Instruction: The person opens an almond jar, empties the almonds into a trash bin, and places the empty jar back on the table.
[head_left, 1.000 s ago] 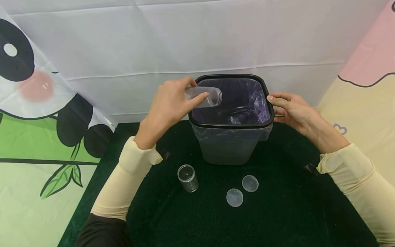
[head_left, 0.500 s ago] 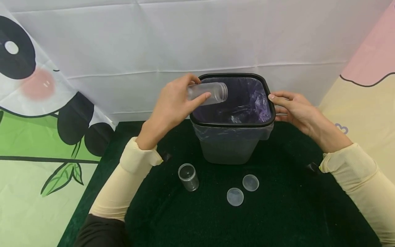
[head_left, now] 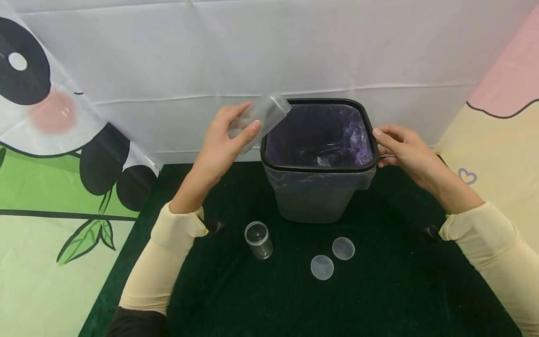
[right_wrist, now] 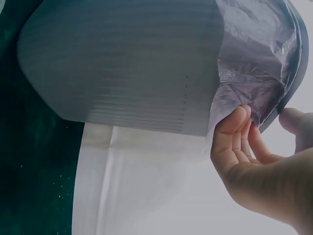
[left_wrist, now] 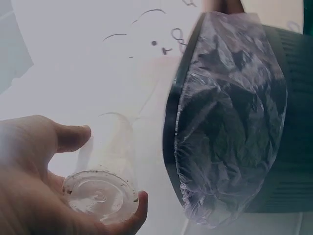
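My left hand grips a clear plastic jar without a lid, just left of the bin's rim. The jar tilts with its threaded mouth up and to the right. In the left wrist view, dark specks dot the round base of the jar. A grey bin with a black rim and a purple bag liner stands at the back. My right hand pinches the bin's right edge, thumb at the rim and fingers outside. The right wrist view shows those fingers against the folded-over liner.
A second clear jar without a lid stands upright on the dark green cloth. Two round translucent lids, a nearer lid and a farther lid, lie flat in front of the bin. A white sheet hangs close behind.
My left hand has drawn the jar leftward from over the bin's opening and turned its mouth upward. Earlier the jar lay nearly level, mouth over the liner. My right hand stays at the rim.
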### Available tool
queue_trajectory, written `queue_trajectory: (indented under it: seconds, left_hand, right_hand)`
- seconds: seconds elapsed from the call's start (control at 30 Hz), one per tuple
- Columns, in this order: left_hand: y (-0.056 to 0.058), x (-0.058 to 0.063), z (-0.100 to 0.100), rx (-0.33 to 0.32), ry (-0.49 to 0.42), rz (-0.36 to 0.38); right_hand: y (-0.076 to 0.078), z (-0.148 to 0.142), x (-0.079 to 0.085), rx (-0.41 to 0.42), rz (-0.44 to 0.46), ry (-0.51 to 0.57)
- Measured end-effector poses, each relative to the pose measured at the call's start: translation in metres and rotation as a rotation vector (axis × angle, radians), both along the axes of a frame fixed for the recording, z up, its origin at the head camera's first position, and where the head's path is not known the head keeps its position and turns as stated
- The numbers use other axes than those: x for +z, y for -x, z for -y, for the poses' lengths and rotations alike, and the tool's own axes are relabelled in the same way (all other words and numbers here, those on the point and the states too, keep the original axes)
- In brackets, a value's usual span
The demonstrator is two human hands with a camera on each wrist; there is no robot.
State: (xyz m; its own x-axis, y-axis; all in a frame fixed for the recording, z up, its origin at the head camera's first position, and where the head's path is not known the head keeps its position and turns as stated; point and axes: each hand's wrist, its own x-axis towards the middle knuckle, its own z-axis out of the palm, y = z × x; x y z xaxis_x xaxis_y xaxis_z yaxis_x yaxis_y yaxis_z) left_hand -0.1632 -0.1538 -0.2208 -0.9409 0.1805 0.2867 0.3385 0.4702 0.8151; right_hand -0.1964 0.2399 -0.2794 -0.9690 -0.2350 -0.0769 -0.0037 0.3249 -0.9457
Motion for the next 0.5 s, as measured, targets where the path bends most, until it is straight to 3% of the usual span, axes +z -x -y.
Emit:
queue_trajectory:
  seconds: [0.17, 0.27, 0.5]
  left_hand:
    - [-0.005, -0.009, 0.016, -0.078, -0.269, 0.057]
    - [-0.008, -0.017, 0.025, -0.129, -0.385, 0.075]
    - [-0.015, -0.040, 0.043, -0.104, -0.420, 0.086]
  right_hand:
    - [-0.004, -0.005, -0.007, 0.009, -0.029, -0.010]
    - [-0.007, -0.008, -0.013, 0.023, -0.041, -0.020]
    - [-0.018, -0.016, -0.027, 0.128, -0.109, -0.052]
